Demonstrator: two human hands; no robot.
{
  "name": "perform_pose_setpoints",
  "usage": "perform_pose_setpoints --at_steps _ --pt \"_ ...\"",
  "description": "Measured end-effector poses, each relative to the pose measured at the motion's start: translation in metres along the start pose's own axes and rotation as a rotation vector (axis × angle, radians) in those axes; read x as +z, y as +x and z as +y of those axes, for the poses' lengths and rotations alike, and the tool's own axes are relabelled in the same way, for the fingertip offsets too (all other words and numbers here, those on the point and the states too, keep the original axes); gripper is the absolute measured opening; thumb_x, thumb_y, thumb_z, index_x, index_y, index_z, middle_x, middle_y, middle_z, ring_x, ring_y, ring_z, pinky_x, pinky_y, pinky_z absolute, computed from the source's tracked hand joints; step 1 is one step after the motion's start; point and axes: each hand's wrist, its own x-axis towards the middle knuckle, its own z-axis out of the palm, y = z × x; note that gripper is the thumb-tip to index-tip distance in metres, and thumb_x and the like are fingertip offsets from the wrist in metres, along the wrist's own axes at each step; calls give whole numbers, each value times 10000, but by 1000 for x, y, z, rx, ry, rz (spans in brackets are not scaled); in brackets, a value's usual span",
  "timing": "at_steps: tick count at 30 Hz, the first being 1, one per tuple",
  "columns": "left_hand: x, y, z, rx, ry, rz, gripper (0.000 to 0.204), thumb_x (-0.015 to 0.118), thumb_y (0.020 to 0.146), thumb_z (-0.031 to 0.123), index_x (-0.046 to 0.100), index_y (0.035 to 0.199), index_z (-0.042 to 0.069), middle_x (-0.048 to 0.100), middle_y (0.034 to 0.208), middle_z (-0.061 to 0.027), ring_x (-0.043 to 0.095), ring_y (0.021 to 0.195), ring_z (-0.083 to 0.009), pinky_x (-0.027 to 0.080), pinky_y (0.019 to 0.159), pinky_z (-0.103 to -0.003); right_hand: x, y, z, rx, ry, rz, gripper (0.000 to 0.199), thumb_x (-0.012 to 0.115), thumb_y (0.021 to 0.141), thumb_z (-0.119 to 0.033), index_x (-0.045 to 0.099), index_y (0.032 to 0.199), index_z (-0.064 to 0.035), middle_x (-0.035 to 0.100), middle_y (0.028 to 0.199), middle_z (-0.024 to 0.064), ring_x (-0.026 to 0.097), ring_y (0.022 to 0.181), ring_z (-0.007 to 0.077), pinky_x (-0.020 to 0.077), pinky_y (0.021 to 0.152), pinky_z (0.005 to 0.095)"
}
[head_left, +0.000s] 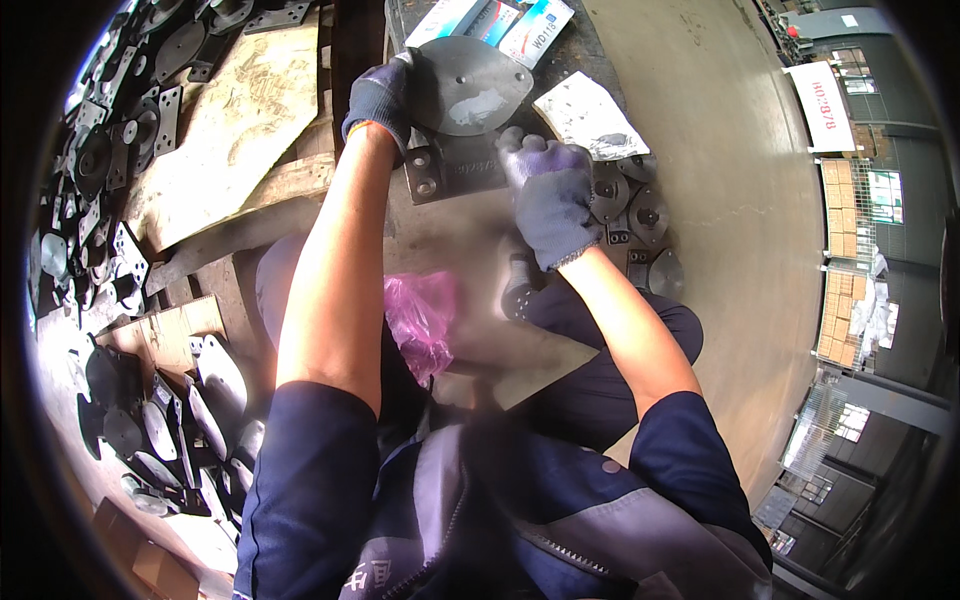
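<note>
A round grey metal plate [462, 80] with small holes and a pale shiny patch is held tilted over the dark work block. My left hand [380, 102], in a dark grey glove, grips the plate's left edge. Close below the plate's lower right edge is my right hand [548, 195], also gloved. Its fingers are curled closed, and anything inside them is hidden. Below the plate, between my hands, lies a dark metal bracket [424, 182] with bolt holes. A white sheet with dark smudges [590, 115] lies just beyond my right hand.
Small blue and white boxes [535, 30] lie behind the plate. Several round metal parts [648, 215] sit right of my right hand. Many more metal plates [215, 380] crowd the left side, near cardboard [235, 120]. A pink plastic bag [420, 320] lies between my arms.
</note>
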Motion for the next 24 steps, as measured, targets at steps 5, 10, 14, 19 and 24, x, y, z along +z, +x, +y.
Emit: perform_pose_setpoints --at_steps 5,10,14,19,24 --pt "0 1 -2 -40 -95 -16 461 591 780 400 642 983 -11 657 890 -129 595 784 -204 453 701 -317 16 -2 7 122 -149 70 365 522 782 -131 478 1144 -124 593 830 39 600 678 183 453 546 380" --pt "3 -2 -2 -48 -204 -15 456 604 772 388 636 989 -12 652 890 -123 587 776 -197 453 700 -315 42 -9 3 146 -355 202 239 462 821 -71 479 1057 -105 518 679 11 499 474 151 394 408 300" --pt "4 3 -8 -23 -217 -1 443 610 774 377 635 993 -7 649 879 -120 584 769 -198 453 693 -319 39 -4 -7 95 -159 198 298 538 731 -90 525 1028 -75 552 689 17 581 599 157 433 494 327" --pt "4 -6 1 -79 -266 -19 440 617 776 374 633 995 -7 647 879 -117 584 768 -199 457 697 -319 -6 -2 -13 37 88 154 303 550 727 -111 543 1029 -89 575 727 26 613 668 178 448 528 369" --pt "2 -7 4 -58 -198 2 419 625 774 350 634 1001 -2 646 878 -112 585 757 -198 462 693 -320 -6 4 -12 228 -59 32 320 548 746 -118 519 1065 -113 551 768 15 589 689 161 447 519 408"
